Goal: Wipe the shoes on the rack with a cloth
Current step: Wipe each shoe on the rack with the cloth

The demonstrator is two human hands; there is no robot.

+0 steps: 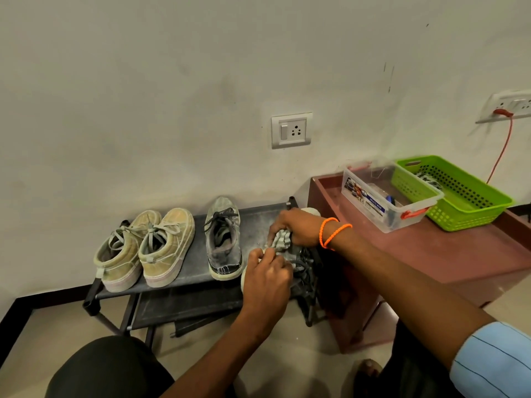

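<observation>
On the top shelf of a low black shoe rack (258,222) stand a pair of tan lace-up shoes (145,248) at the left and one grey sneaker (222,239) in the middle. A second grey sneaker (304,265) at the right end is mostly hidden under my hands. My right hand (298,226) grips a bunched grey striped cloth (281,239) against that shoe. My left hand (268,272) holds the shoe's near end, fingers curled round it.
A reddish-brown low table (431,251) stands right of the rack, carrying a clear plastic box (382,196) and a green basket (454,191). A wall socket (291,130) sits above the rack. An orange cable (501,150) hangs from another socket. My knee (109,366) is at bottom left.
</observation>
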